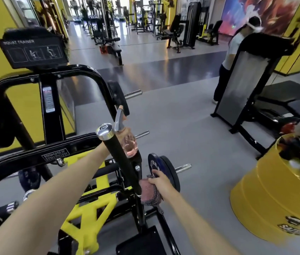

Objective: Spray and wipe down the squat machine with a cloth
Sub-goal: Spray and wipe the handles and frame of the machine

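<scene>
at six o'clock my right hand clamps the cloth on the handle; left hand's grip is hidden, i cannot tell; spray bottle could slip.

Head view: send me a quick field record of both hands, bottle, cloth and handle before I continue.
handle: black grip, chrome cap, on the squat machine
left hand: mostly hidden behind handle; holds spray bottle
spray bottle: pink liquid, nozzle up
right hand: grips cloth
cloth: reddish, patterned, against the handle's lower end
nearby: blue weight plate beyond right hand; yellow drum at right
</scene>
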The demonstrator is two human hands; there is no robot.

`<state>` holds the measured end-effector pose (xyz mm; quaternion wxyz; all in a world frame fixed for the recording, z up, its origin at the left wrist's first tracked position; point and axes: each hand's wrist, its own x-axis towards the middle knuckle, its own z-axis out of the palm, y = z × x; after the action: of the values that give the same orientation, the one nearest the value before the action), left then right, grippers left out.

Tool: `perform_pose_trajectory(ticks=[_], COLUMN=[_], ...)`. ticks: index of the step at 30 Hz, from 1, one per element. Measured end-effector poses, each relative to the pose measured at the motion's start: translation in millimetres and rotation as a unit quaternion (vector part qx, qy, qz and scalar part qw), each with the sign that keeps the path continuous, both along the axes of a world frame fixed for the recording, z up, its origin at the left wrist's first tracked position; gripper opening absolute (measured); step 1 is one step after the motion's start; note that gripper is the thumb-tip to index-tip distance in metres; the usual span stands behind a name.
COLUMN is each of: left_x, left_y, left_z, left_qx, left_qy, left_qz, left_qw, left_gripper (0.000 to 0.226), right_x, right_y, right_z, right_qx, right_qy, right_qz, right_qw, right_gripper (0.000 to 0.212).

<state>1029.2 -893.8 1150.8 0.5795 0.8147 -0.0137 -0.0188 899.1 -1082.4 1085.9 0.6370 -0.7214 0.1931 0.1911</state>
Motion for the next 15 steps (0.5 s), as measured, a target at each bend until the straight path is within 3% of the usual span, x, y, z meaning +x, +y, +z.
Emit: perform_pose_trajectory(ticks=[4,8,10,15], left_x=[-4.7,-1.8,-2.8,-2.5], left_y=[-33.5,-34.5,-32.7,-26.2], left_z=[17.2,17.3,23.7,20.3], left_qx=[0.031,0.076,0.074,0.129], left_qy=[-0.063,-0.044,-0.035,-0.041], left_qz=[-0.015,-0.052,-0.083,-0.109], left_qw=[0.997,0.995,0.993,0.985], left_gripper=[0.016,0.026,0.019,0.036], right_x=[1.7,3.9,4.1,3.1], right_y=[-9.0,-12.6,-14.5,-18.5], right_z=[-0.8,-5.5,-8.5,-9.4], right_qx=[-0.004,0.003,0.016,0.039], right_qy=[-0.002,0.016,0.023,0.036], right_qz=[0.005,-0.021,-0.041,-0.062], right_qw=[1.0,1.0,0.999,0.997], right_gripper=[0.048,0.044,0.041,0.035])
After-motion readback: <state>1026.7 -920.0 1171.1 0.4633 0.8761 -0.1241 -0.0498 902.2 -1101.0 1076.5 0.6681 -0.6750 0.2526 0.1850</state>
